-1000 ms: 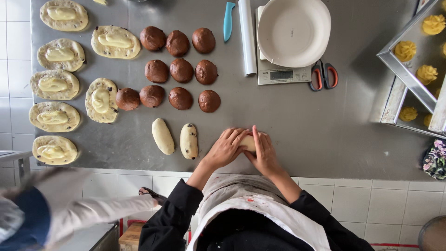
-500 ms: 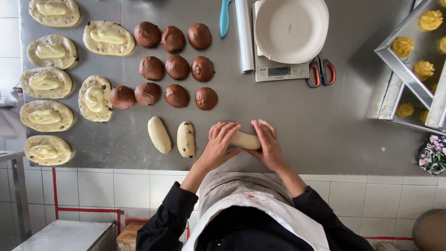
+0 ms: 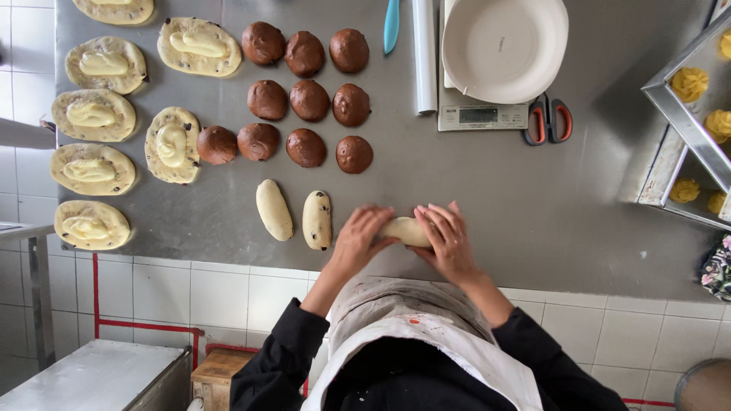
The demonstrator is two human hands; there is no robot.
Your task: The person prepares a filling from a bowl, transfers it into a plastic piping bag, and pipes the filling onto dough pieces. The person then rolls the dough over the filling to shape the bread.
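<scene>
Since the earlier frames, both hands had spread apart along the dough piece (image 3: 406,230), which lay longer and flatter on the steel table (image 3: 487,198) than one second before, when the hands were stacked over it as a compact lump. By this judgement the piece was being rolled out into a log.

The left hand (image 3: 361,240) cupped the near end of the log, fingers curled over it. The right hand (image 3: 449,242) pressed on the far end, fingers (image 3: 440,219) extended and slightly spread (neither hand closed fully around the dough).

Just beside the left fingers lay two finished oval logs (image 3: 295,215), one of them speckled with dark bits. Beyond the fingertips stood ten brown dough balls (image 3: 308,99) in loose rows. Further out on the left side lay flat ovals topped with pale filling (image 3: 93,114).

Well beyond the right fingers stood a scale (image 3: 483,116) carrying a white bowl (image 3: 505,46), with scissors (image 3: 548,122), a white rolling pin (image 3: 424,53) and a blue scraper (image 3: 391,24) alongside. Metal trays (image 3: 685,106) with yellow pieces sat far to the right. Nothing obstructed the rolling area.
</scene>
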